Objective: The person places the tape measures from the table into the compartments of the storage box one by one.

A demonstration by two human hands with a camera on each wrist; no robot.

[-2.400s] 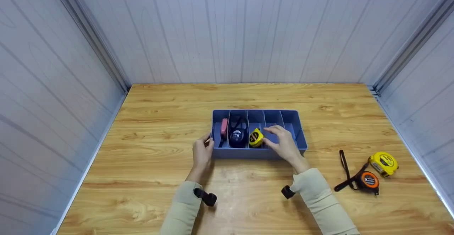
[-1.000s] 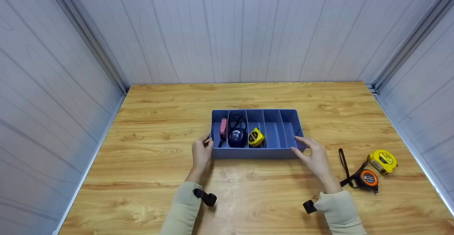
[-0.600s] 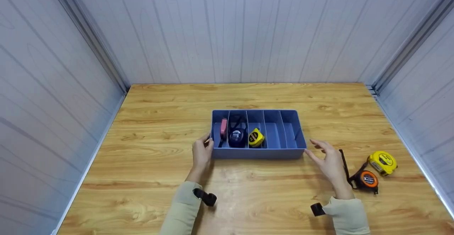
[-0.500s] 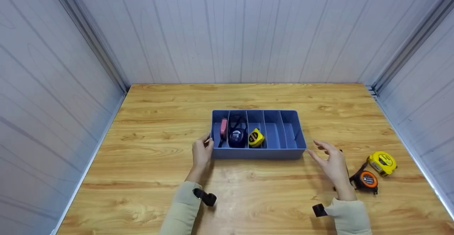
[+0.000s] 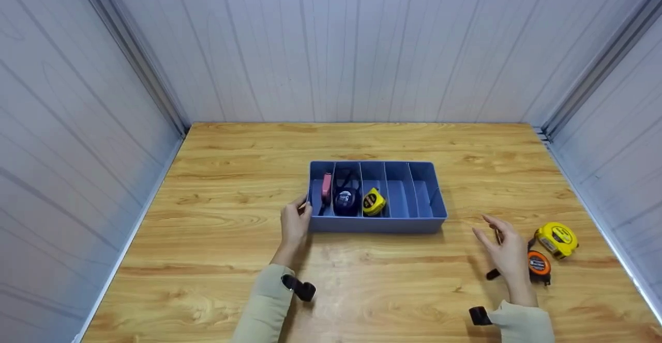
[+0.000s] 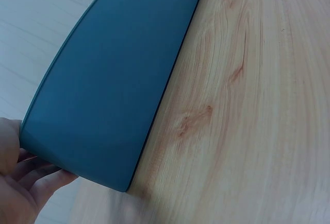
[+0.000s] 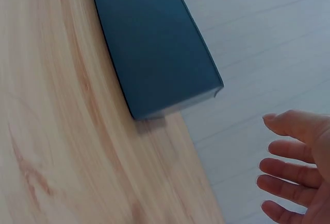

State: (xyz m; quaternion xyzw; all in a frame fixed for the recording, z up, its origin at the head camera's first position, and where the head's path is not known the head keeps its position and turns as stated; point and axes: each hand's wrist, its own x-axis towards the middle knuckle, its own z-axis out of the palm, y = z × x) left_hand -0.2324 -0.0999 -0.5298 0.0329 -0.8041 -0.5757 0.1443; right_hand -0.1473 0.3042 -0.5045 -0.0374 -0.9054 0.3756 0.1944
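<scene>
A blue divided storage box [image 5: 377,224] stands mid-table. Its left compartments hold a pink tape measure [image 5: 326,187], a dark blue one [image 5: 346,202] and a small yellow one [image 5: 373,202]. My left hand [image 5: 295,225] grips the box's left end; in the left wrist view its fingers [image 6: 49,185] lie against the end wall. My right hand [image 5: 509,255] holds nothing, thumb and fingers spread, over the strap of a black-and-orange tape measure [image 5: 539,264], which it partly hides. In the right wrist view the right hand [image 7: 299,167] is apart from the box [image 7: 154,49].
A larger yellow tape measure [image 5: 557,239] lies right of the right hand, beside the black-and-orange one. The end of a black strap [image 5: 493,274] shows left of that hand. White panels [image 5: 331,48] enclose the wooden table [image 5: 232,177] at the back and sides.
My right hand has let go of the small yellow tape measure in the third compartment, then moved right past the box to the loose tape measures. My left hand has stayed at the box.
</scene>
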